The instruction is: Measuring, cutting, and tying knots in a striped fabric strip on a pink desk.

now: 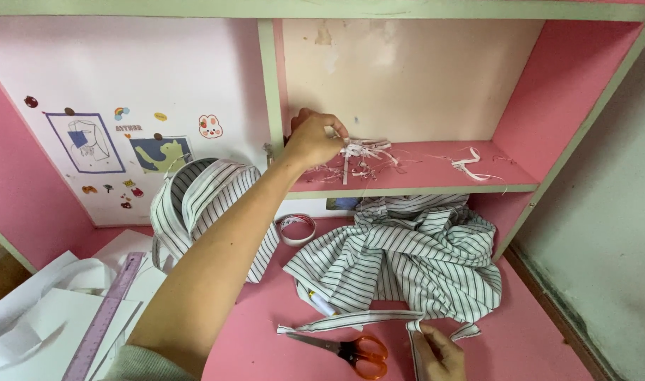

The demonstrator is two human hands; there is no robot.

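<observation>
From the head camera, the left hand [314, 139] reaches up to the pink shelf [435, 178], fingers pinched on a tangle of fabric scraps [365, 154] piled near its front edge. The right hand [439, 355] pins a striped fabric strip [365, 321] flat on the desk's near edge, beside the orange-handled scissors [351, 349].

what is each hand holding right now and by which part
Left hand pinches fabric scraps on the shelf; right hand holds the striped strip near its end.
</observation>
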